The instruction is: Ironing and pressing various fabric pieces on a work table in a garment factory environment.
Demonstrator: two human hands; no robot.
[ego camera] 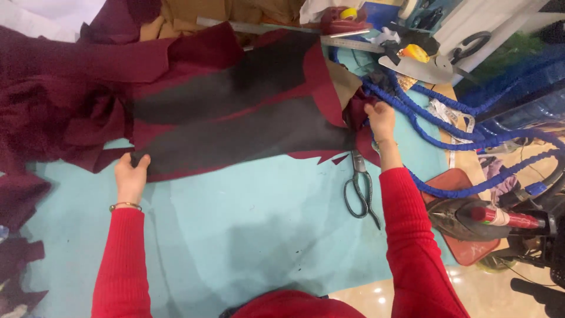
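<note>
A long black fabric piece (235, 138) lies on dark red cloth (70, 88) across a light blue table (247, 229). My left hand (130, 175) presses on the left end of the black piece, fingers flat at its edge. At the right end, my right hand (381, 118) grips the edge of the fabric. Both arms wear red sleeves, and a thin bangle sits on my left wrist. A second black piece (253, 76) lies above the first one on the red cloth.
Grey-handled scissors (360, 187) lie by my right wrist. A coiled blue hose (465, 126) crosses the table's right side. A clothes iron (471, 221) rests at the right edge. Metal rulers (347, 42), larger shears (429, 68) and brown fabric (194, 12) lie at the back.
</note>
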